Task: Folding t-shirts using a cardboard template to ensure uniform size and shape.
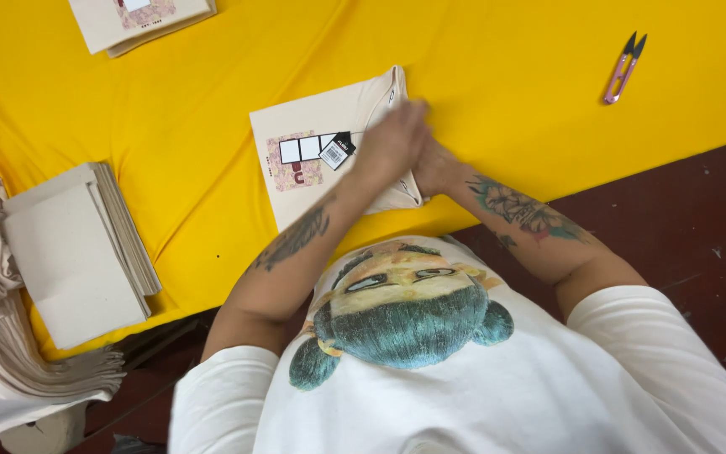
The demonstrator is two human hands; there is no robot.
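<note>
Across the yellow bench (497, 50) in front of me lies the folded cream shirt (329, 126), its long side running away from my body and a little to the right. Both my hands meet on its right edge: my left hand (392, 143) lies flat with fingers together on the cloth, and my right hand (436, 168) presses just beside it, partly hidden, so I cannot tell its fingers. The small tag (337, 151) is just left of my left hand.

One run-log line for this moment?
left hand: pressing folded cream shirt | right hand: at shirt's edge | thread snips: apart on yellow cloth
</note>
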